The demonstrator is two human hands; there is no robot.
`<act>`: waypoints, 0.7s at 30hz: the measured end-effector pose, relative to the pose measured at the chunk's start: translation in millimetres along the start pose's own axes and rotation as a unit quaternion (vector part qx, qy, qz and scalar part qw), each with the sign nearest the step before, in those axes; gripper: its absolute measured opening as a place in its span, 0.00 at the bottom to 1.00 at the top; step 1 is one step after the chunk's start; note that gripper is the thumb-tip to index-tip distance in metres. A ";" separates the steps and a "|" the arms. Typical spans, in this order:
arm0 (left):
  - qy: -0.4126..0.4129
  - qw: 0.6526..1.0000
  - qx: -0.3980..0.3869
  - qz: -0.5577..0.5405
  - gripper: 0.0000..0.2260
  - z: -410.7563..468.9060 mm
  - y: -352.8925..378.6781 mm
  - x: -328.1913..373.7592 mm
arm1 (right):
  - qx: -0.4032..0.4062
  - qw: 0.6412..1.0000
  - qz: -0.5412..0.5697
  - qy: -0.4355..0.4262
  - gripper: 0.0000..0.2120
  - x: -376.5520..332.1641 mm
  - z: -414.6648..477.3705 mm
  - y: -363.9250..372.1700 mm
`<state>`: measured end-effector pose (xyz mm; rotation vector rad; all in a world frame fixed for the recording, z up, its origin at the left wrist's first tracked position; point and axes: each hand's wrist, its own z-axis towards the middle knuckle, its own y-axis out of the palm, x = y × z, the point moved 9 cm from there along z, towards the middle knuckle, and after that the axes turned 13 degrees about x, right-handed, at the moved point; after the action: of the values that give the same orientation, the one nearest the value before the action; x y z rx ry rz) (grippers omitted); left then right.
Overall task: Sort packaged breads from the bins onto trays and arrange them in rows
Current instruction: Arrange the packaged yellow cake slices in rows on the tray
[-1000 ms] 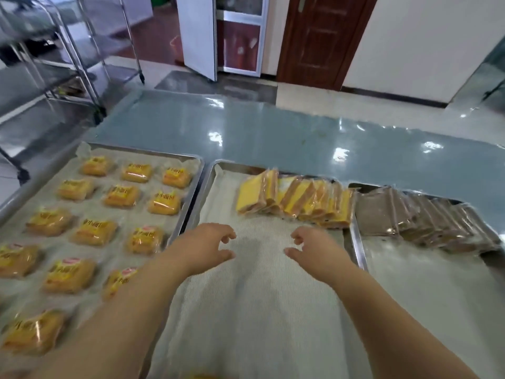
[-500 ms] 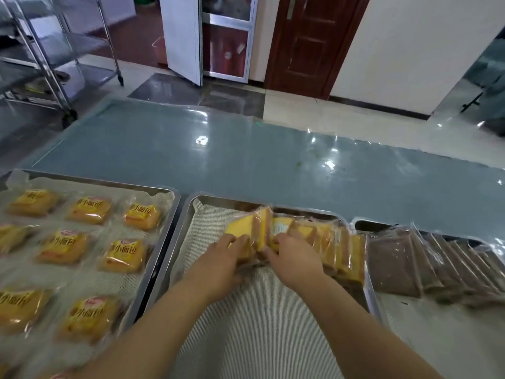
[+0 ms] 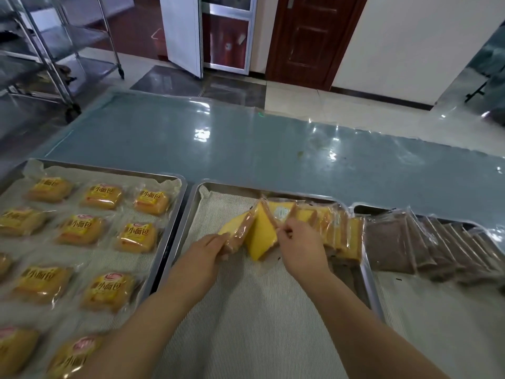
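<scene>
On the middle tray [image 3: 191, 214], lined with a white cloth, a row of packaged yellow cake slices [image 3: 338, 231] leans along the far edge. My left hand [image 3: 207, 253] grips the leftmost slice [image 3: 235, 233] by its near end and tilts it left. My right hand [image 3: 300, 247] pinches the wrapper of the second yellow slice [image 3: 259, 236], which stands apart from the row. The left tray [image 3: 175, 187] carries rows of wrapped small yellow breads [image 3: 101, 196]. The right tray [image 3: 367, 280] holds a leaning row of brown packaged slices [image 3: 426, 247].
The trays sit on a blue table [image 3: 246, 149] under shiny plastic film. Steel shelf racks [image 3: 54, 50] stand at the far left. A white door [image 3: 181, 31] and a brown door [image 3: 311, 39] are beyond the table.
Both hands reached forward from the tray's middle to the yellow row, took hold of the two leftmost slices and spread them apart. My view moved closer and to the left.
</scene>
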<state>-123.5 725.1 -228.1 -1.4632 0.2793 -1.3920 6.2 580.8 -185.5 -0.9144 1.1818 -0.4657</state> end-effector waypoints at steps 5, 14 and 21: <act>0.025 0.998 0.013 -0.055 0.17 -55.4 -28.8 19.7 | 0.062 0.994 0.088 0.037 0.07 15.1 -48.5 -39.9; 0.029 0.993 -0.105 -0.053 0.21 -138.2 -21.8 32.8 | 0.151 0.969 0.144 0.134 0.07 82.9 -134.0 -83.6; -0.003 0.977 -0.207 0.061 0.23 -149.7 -1.2 28.7 | -0.006 0.978 -0.181 0.106 0.18 127.3 -152.7 -62.8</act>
<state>-240.3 628.5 -244.0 -1.7543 0.6752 -1.2780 -82.7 396.0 -223.1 -1.1166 1.2119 -0.8676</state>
